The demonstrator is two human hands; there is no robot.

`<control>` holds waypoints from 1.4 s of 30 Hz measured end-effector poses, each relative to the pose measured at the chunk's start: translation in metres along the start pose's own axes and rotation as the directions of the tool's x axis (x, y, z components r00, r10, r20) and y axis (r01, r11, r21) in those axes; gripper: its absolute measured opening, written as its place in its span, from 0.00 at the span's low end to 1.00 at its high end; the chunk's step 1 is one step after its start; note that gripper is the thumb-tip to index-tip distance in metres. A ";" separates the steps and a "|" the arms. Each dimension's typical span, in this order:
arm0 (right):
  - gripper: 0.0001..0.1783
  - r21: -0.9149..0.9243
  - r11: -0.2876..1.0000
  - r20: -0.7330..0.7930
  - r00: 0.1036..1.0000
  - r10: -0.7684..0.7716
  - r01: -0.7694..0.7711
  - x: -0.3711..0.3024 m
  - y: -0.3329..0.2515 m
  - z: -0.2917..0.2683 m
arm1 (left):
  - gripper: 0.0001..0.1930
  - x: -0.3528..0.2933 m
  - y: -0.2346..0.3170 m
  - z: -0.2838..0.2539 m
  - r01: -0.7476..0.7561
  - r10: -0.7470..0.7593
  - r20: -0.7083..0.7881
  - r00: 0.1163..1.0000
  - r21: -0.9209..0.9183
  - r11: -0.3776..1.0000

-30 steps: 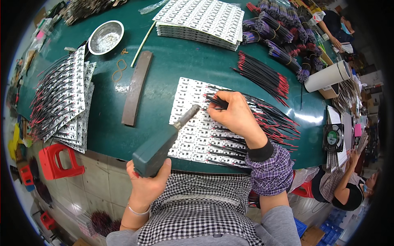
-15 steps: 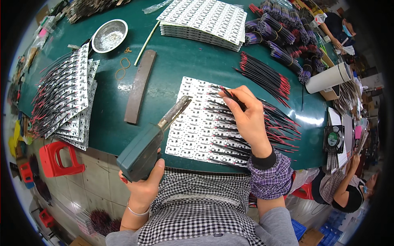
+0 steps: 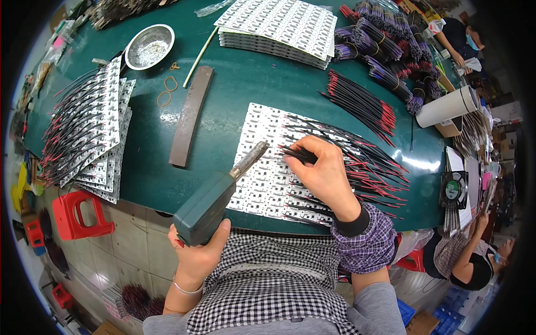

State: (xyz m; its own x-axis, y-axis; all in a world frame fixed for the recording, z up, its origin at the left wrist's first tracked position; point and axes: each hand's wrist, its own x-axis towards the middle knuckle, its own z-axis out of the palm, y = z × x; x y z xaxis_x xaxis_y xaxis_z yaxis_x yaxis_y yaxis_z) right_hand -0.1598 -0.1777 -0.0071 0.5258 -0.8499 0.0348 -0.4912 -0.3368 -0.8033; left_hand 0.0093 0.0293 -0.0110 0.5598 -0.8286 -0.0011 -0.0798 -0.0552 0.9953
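My left hand (image 3: 202,252) grips the handle of a dark green soldering gun (image 3: 205,207). The gun's metal tip slants up and to the right over a white circuit board panel (image 3: 254,187), close to the fingers of my right hand (image 3: 328,174). Those fingers are pinched around black wires (image 3: 297,154) with red ends, their left ends near the gun tip. Whether the tip touches the panel I cannot tell. Rows of similar wires (image 3: 379,166) fan out to the right across the panel's right half, partly hidden under my right hand.
Wired panels (image 3: 106,131) lie stacked at left, bare panels (image 3: 276,28) at the back. A brown bar (image 3: 191,117), a metal bowl (image 3: 149,47) and rubber bands (image 3: 163,99) are left of centre. Loose wires (image 3: 360,103) and bundles (image 3: 377,42) lie right. Co-workers sit at right.
My right hand has come down and slightly left from the panel's upper wires. The soldering gun has shifted right, its tip now nearer those fingers.
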 end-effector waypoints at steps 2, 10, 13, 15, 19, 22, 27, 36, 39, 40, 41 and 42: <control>0.09 -0.022 1.000 -0.006 1.000 -0.008 0.008 0.000 0.002 0.002 | 0.22 0.000 0.001 0.000 -0.028 0.027 0.023 0.999 0.007 1.000; 0.10 -0.012 0.999 -0.058 0.997 -0.050 0.049 -0.001 0.004 0.004 | 0.21 -0.001 -0.003 0.001 -0.070 0.069 0.028 0.997 0.052 0.996; 0.10 0.079 0.992 0.002 0.995 0.102 -0.102 -0.002 -0.001 0.000 | 0.20 0.000 -0.005 -0.002 -0.071 0.069 0.041 0.997 0.046 0.996; 0.10 0.061 0.996 -0.018 0.997 0.069 -0.067 -0.002 0.000 0.002 | 0.20 0.000 -0.005 -0.002 -0.071 0.067 0.051 0.996 0.071 0.995; 0.09 0.002 0.999 -0.032 0.999 0.042 -0.042 -0.003 0.005 0.009 | 0.17 0.000 0.000 0.001 -0.038 0.037 0.025 0.999 0.039 0.999; 0.08 -0.041 0.999 -0.042 0.999 0.011 -0.013 -0.003 0.006 0.010 | 0.15 -0.001 -0.001 0.000 -0.033 0.031 0.034 0.999 0.073 0.997; 0.08 -0.089 0.996 -0.031 0.999 -0.008 0.005 -0.002 0.004 0.009 | 0.13 -0.002 -0.002 0.002 -0.054 0.051 0.022 0.998 0.154 0.987; 0.09 -0.146 0.988 -0.031 0.998 -0.047 0.042 -0.002 0.003 0.008 | 0.09 -0.002 0.004 0.004 0.001 -0.013 0.040 0.999 0.289 0.957; 0.09 -0.160 0.986 -0.026 0.999 -0.043 0.038 -0.002 0.002 0.008 | 0.08 -0.002 0.005 0.004 -0.031 0.021 0.035 0.999 0.315 0.948; 0.09 -0.160 0.987 -0.025 0.999 -0.039 0.035 -0.002 0.002 0.008 | 0.08 -0.002 0.007 0.005 0.033 -0.034 0.003 0.999 0.223 0.974; 0.09 -0.159 0.987 -0.026 0.999 -0.038 0.034 -0.002 0.003 0.008 | 0.07 -0.001 0.008 0.005 0.094 -0.092 -0.025 0.995 0.127 0.987; 0.08 -0.145 0.989 -0.033 0.999 -0.033 0.028 -0.003 0.002 0.009 | 0.07 -0.002 0.008 0.005 0.094 -0.092 -0.023 0.995 0.128 0.987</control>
State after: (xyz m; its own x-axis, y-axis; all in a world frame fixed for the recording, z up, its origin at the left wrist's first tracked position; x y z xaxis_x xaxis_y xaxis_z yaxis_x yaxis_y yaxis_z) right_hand -0.1561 -0.1726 -0.0144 0.5187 -0.8511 0.0811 -0.5718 -0.4159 -0.7072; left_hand 0.0038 0.0281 -0.0036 0.5836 -0.8070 -0.0904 -0.1314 -0.2037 0.9702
